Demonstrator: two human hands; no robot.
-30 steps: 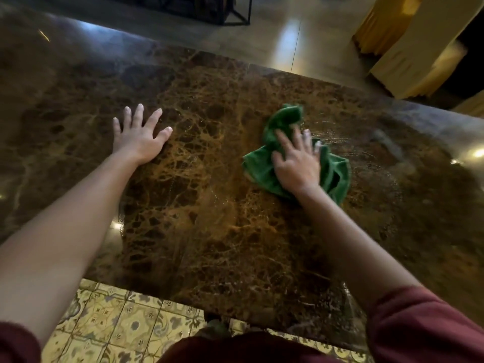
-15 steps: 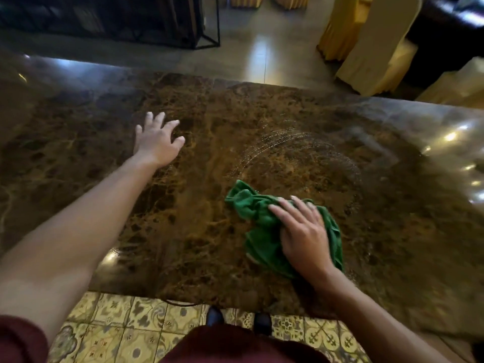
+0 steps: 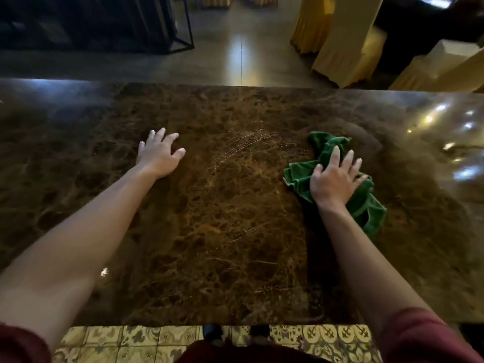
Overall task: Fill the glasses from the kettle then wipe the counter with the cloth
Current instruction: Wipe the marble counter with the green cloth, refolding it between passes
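Glossy brown marble counter [image 3: 235, 258], yellow-covered chairs [image 3: 345, 45] beyond; your right hand [image 3: 332, 182] presses flat-fingered on the crumpled green cloth [image 3: 366, 205], left hand [image 3: 159, 155] spread on the stone.

Looks like restaurant / banquet hall, front-of-house. Long polished brown marble counter [image 3: 235, 231], veined, glossy, ceiling-light reflections at right end. Beyond counter: chairs in yellow-gold fabric covers [image 3: 348, 43] w/ pleated skirts, several grouped upper right, banquet-style. Shiny grey floor [image 3: 235, 56] behind, light glare on it. Dark metal-frame furniture [image 3: 180, 35] upper left. Patterned decorative tiles [image 3: 146, 339] underfoot on near side of counter. Dim, warm lighting overall.
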